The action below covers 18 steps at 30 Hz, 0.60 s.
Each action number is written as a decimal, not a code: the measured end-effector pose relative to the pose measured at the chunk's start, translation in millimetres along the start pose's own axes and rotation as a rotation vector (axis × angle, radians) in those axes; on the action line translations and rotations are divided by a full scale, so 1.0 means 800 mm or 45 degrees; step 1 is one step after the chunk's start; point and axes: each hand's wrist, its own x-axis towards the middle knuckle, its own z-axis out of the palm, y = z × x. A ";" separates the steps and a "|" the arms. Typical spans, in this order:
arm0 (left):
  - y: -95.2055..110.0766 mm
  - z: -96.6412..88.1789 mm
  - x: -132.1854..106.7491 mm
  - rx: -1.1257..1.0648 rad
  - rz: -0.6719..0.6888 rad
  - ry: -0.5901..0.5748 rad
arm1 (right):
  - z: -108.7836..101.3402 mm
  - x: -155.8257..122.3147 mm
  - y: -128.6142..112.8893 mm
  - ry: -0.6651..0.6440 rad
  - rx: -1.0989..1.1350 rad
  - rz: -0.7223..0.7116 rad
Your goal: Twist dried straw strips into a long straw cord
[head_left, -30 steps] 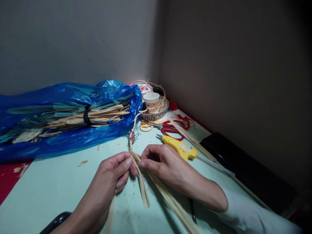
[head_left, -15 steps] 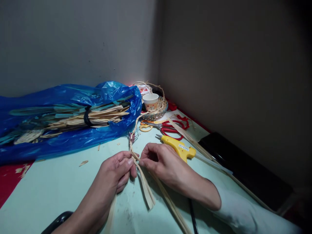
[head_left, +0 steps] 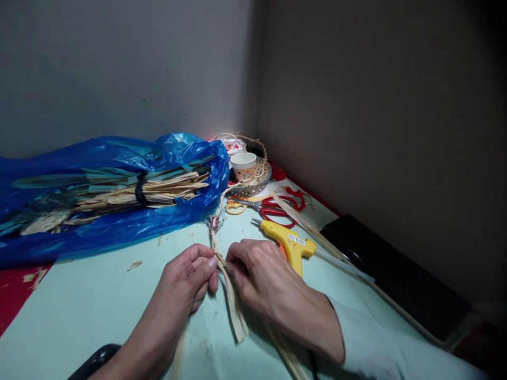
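A thin braid of pale dried plant strips (head_left: pixel 214 240) runs from the back of the table toward me, passing a small clip (head_left: pixel 215 224). My left hand (head_left: pixel 189 279) pinches the braid's near end between thumb and fingers. Close beside it, my right hand (head_left: pixel 263 274) is closed on one of the strips, its fingertips partly hidden. One flat loose strip (head_left: pixel 234 311) hangs down between the hands. Another long strip (head_left: pixel 285 354) comes out below my right hand, and a further one passes under my left wrist.
A blue plastic bag (head_left: pixel 190 214) holds a tied bundle of dried strips (head_left: pixel 174 189). Behind my right hand lie a yellow glue gun (head_left: pixel 293 245) and red-handled scissors (head_left: pixel 277 212). A paper cup (head_left: pixel 243 166) stands in a woven basket (head_left: pixel 259 183). A black case (head_left: pixel 392 274) lies at right.
My right hand has turned over, its back now facing up more, and shifted slightly down and left. My left hand keeps its pinch on the braid. The loose strip has swung slightly left.
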 end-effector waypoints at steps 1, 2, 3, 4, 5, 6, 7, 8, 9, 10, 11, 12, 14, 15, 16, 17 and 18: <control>0.000 0.000 0.000 0.004 0.004 0.004 | 0.001 0.000 0.000 0.009 -0.006 0.012; 0.000 0.000 0.000 0.009 0.006 0.007 | 0.003 -0.001 0.001 0.020 -0.013 0.022; 0.000 0.001 0.000 0.018 0.009 0.011 | 0.004 -0.002 0.001 0.034 -0.020 0.029; -0.001 0.001 0.001 0.030 0.016 0.016 | 0.006 -0.002 0.001 0.051 -0.025 0.028; -0.001 0.002 0.001 0.048 0.026 0.023 | 0.007 -0.003 0.001 0.066 -0.029 0.019; -0.002 0.003 0.002 0.071 0.042 0.034 | 0.008 -0.003 0.001 0.076 -0.029 0.004; -0.002 0.004 0.003 0.097 0.064 0.051 | 0.009 -0.003 0.001 0.080 -0.026 -0.013; -0.002 0.006 0.003 0.122 0.089 0.068 | 0.009 -0.003 0.000 0.076 -0.019 -0.028; -0.002 0.007 0.004 0.140 0.112 0.085 | 0.010 -0.002 0.000 0.064 -0.011 -0.033; -0.001 0.008 0.004 0.152 0.127 0.097 | 0.009 -0.001 -0.001 0.047 -0.002 -0.027; 0.000 0.009 0.003 0.156 0.132 0.107 | 0.008 0.000 -0.001 0.029 0.006 -0.012; 0.001 0.009 0.003 0.154 0.128 0.114 | 0.007 0.001 -0.001 0.013 0.011 0.011; 0.003 0.010 0.002 0.140 0.112 0.129 | 0.005 0.002 -0.001 -0.006 0.007 0.049; 0.004 0.009 0.001 0.128 0.107 0.133 | 0.004 0.002 -0.001 -0.009 0.000 0.058; 0.005 0.009 0.000 0.117 0.104 0.134 | 0.003 0.002 -0.001 -0.005 -0.013 0.060; 0.005 0.009 0.000 0.108 0.104 0.132 | 0.002 0.002 -0.001 -0.001 -0.029 0.058; 0.005 0.009 0.000 0.105 0.107 0.129 | 0.002 0.002 -0.001 0.010 -0.047 0.057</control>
